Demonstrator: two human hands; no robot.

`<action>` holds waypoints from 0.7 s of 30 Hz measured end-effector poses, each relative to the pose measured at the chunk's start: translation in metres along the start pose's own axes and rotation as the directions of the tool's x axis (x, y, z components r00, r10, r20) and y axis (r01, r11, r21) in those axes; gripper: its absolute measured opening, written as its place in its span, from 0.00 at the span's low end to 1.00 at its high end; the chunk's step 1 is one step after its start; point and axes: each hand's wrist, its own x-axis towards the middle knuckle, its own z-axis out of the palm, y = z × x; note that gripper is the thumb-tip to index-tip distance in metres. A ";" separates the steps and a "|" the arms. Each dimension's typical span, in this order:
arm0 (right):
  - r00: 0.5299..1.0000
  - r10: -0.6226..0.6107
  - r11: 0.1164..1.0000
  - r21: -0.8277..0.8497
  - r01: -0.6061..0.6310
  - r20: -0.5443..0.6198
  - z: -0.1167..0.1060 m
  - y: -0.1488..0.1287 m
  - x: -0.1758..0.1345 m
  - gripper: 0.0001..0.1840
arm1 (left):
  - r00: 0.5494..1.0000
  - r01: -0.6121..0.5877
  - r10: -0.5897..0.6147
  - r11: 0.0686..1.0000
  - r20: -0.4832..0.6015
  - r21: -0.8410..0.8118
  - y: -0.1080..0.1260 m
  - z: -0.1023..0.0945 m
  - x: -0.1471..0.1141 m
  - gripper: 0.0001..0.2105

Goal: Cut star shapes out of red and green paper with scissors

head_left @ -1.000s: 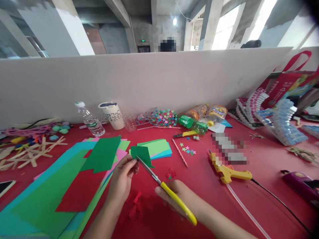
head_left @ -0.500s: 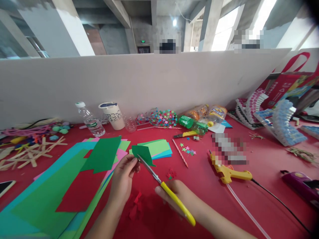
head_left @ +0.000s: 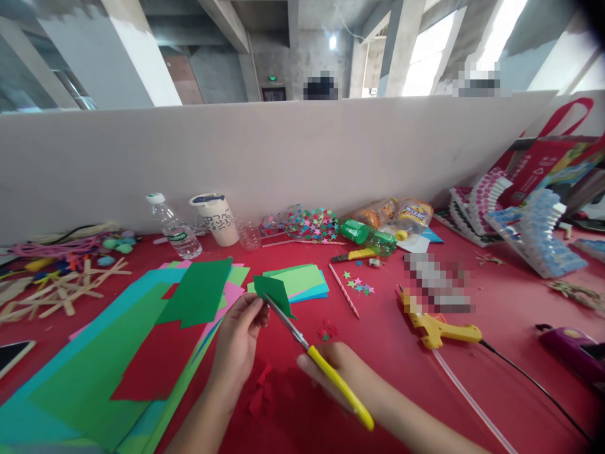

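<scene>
My left hand pinches a small piece of dark green paper by its lower left edge, above the red table. In my right hand is a pair of yellow-handled scissors, its fingers wrapped round the handles. The blades lie against the green paper, their tip close to my left fingertips. Red paper scraps lie on the table between my forearms, and small red star shapes lie beyond my right hand. A stack of light green and blue paper sits just behind the held piece.
Large coloured sheets cover the left side. A yellow glue gun with its cord lies at right, near a striped pencil and a box cutter. Along the white partition stand a water bottle and a cup.
The scissors and both hands stay nearly in place at the green paper, which looks slightly narrower to view. The whole scene has shifted a little to the right.
</scene>
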 end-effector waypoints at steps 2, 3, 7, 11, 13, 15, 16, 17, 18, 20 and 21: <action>1.000 -0.023 0.999 -0.026 0.023 0.014 -0.001 0.001 0.000 0.29 | 0.999 -0.025 0.025 0.999 -0.019 0.045 0.000 0.000 0.000 0.08; 0.999 -0.034 0.999 -0.042 0.035 0.020 -0.001 0.001 0.000 0.29 | 0.999 -0.032 0.034 0.997 -0.026 0.064 0.000 -0.001 0.000 0.08; 0.998 -0.053 0.996 -0.071 0.056 0.042 -0.002 0.001 -0.001 0.30 | 0.999 -0.039 0.041 0.996 -0.018 0.086 0.001 -0.002 -0.002 0.07; 0.999 -0.040 0.997 -0.072 0.041 0.024 0.000 -0.003 -0.004 0.31 | 0.998 -0.059 0.058 0.994 0.013 0.097 0.002 -0.003 -0.003 0.06; 1.000 -0.009 0.997 -0.074 0.010 0.011 0.000 -0.005 -0.005 0.32 | 0.997 -0.069 0.066 0.992 0.028 0.108 0.003 -0.002 -0.003 0.06; 0.999 0.028 0.996 -0.089 -0.026 0.018 -0.001 -0.008 -0.006 0.33 | 0.997 -0.068 0.065 0.991 0.031 0.118 0.004 -0.001 -0.004 0.06; 0.999 0.045 0.994 -0.100 -0.041 0.031 -0.001 -0.009 -0.007 0.33 | 0.998 -0.064 0.061 0.991 0.030 0.120 0.005 -0.001 -0.005 0.07; 0.997 0.057 0.992 -0.111 -0.050 0.054 -0.002 -0.010 -0.008 0.34 | 0.998 -0.058 0.055 0.991 0.029 0.121 0.005 0.000 -0.005 0.07; 0.995 0.064 0.991 -0.123 -0.055 0.076 -0.003 -0.011 -0.008 0.34 | 0.998 -0.052 0.048 0.991 0.030 0.122 0.006 0.000 -0.006 0.07; 0.995 0.068 0.989 -0.136 -0.057 0.079 -0.003 -0.012 -0.009 0.35 | 0.999 -0.044 0.040 0.992 0.036 0.122 0.006 0.000 -0.007 0.07; 0.996 0.065 0.989 -0.137 -0.057 0.056 -0.003 -0.012 -0.009 0.35 | 0.999 -0.042 0.038 0.992 0.039 0.123 0.006 -0.001 -0.006 0.07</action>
